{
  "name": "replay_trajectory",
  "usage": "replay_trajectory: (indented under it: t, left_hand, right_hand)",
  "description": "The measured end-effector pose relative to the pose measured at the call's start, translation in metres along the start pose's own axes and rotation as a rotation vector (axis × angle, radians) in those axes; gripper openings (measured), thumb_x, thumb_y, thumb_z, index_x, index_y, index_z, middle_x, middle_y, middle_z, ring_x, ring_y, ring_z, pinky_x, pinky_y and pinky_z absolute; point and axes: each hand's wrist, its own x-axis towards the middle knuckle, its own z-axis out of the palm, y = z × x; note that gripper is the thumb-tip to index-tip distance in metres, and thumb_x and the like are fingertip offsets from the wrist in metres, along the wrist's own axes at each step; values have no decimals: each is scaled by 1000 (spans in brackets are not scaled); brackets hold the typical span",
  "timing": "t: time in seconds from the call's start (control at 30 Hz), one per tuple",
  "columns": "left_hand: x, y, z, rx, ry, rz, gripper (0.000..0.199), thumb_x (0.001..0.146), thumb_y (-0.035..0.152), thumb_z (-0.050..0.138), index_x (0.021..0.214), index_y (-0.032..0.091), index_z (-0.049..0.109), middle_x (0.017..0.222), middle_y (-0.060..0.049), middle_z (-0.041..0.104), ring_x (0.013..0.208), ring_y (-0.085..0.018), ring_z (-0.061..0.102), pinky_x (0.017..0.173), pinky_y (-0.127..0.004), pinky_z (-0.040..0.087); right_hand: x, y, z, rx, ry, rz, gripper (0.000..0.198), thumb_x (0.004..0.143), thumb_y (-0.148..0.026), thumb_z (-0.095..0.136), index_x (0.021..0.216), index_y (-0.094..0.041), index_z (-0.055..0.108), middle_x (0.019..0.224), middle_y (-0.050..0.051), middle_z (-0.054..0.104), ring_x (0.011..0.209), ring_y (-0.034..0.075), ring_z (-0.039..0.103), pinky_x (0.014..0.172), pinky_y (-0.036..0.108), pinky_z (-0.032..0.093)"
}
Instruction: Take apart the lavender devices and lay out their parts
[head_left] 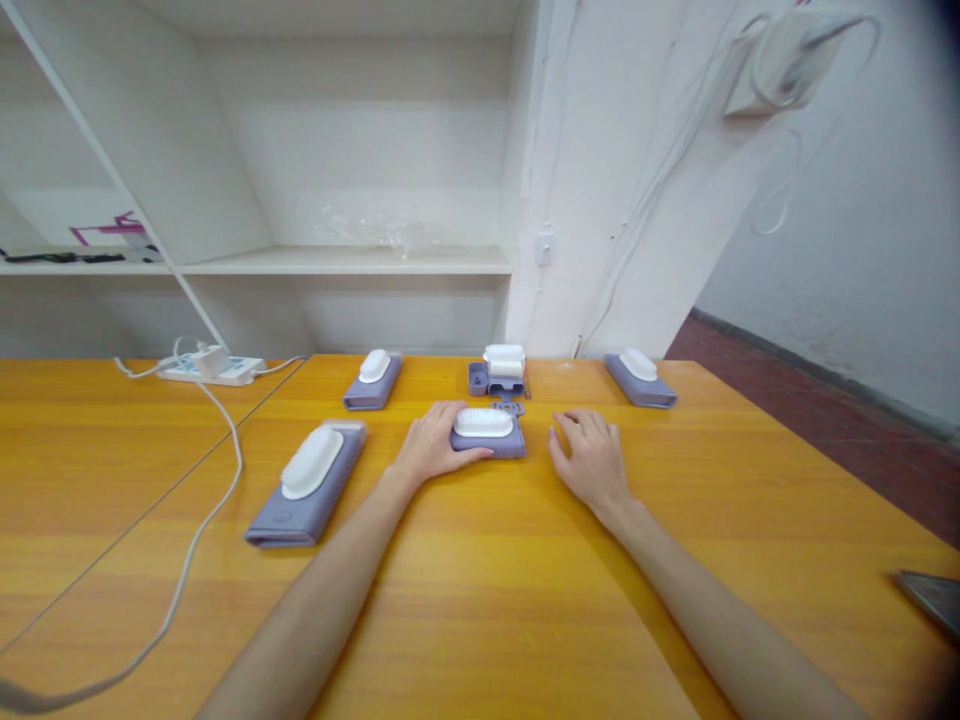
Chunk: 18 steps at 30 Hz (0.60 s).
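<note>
My left hand (436, 444) is closed around the left end of a flat purple-grey case, its thumb along the near side. On top of that case (510, 445) lies a white oval piece (484, 423) with a finely textured, bristle-like surface. To the right, apart from the case, my right hand (591, 455) rests on the table with loosely bent fingers and nothing in them. Just behind the held case are a flat purple-grey part with holes (508, 408) and a purple-grey holder (478, 378) with white pieces (505, 360).
Similar cases topped with white ovals lie at the left (300, 510), back left (375, 393) and back right (649, 390). A power strip (214, 369) trails a white cable (236, 460) across the left side. A dark flat object (934, 598) sits at the right edge.
</note>
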Motion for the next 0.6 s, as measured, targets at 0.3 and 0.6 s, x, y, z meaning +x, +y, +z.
replay_trajectory:
  t: [0.3, 0.6]
  left_hand:
    - [-1, 6, 2, 3, -12, 18, 70, 68, 67, 57, 119, 21, 44, 115, -11, 57, 107, -27, 54, 86, -39, 47]
    - [0, 9, 2, 28, -34, 34, 72, 70, 68, 55, 121, 19, 43, 117, -12, 57, 108, -28, 54, 88, -41, 47]
  right_hand:
    - [-6, -28, 3, 293, -135, -161, 37, 87, -35, 47, 120, -18, 53, 113, 12, 55, 103, 27, 50, 87, 42, 43]
    - [-10, -26, 15, 462, -184, -69, 54, 81, -43, 57, 129, -20, 46, 127, 13, 45, 116, 28, 45, 99, 44, 41]
